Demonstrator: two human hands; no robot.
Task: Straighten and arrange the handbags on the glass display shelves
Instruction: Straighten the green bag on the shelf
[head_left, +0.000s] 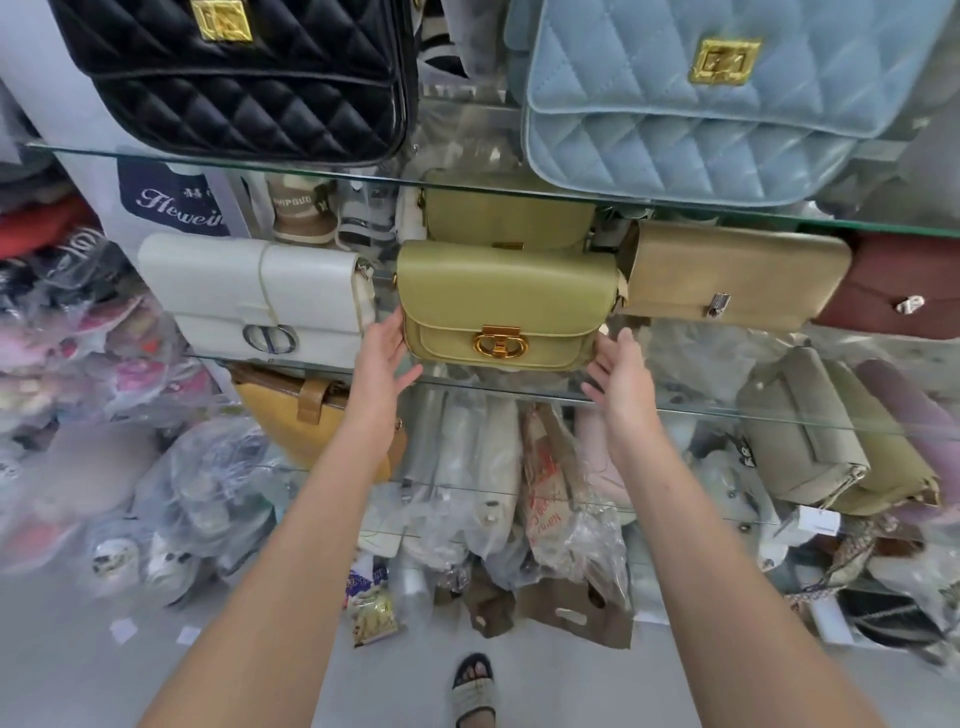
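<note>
Green handbag: an olive-green handbag (498, 291) with a gold clasp (500, 344) is standing upright in the middle of the middle glass shelf (675, 412), facing outward.
Left hand: the left hand (382, 358) is reaching up to the bag's lower left corner, with its fingers straight and slightly spread. The fingertips are touching the bag's side and gripping nothing.
Right hand: the right hand (621, 376) is hovering just beside the bag's lower right corner, with its fingers loose and nearly straight. It is holding nothing, and whether it is touching the bag cannot be told.
Neighbouring bags: a white handbag (249, 291) is sitting just to the left, and a tan handbag (727, 270) is touching it on the right, with a maroon handbag (904, 291) beyond. A second green handbag (509, 215) is standing directly behind.
Upper shelf: a black quilted handbag (244, 83) and a pale blue quilted handbag (691, 119) are resting on the upper glass shelf (322, 167), well apart.
Below: plastic-wrapped goods (208, 483) are lying heaped under the shelves.
Floor: a sandalled foot (472, 686) is showing at the bottom.
</note>
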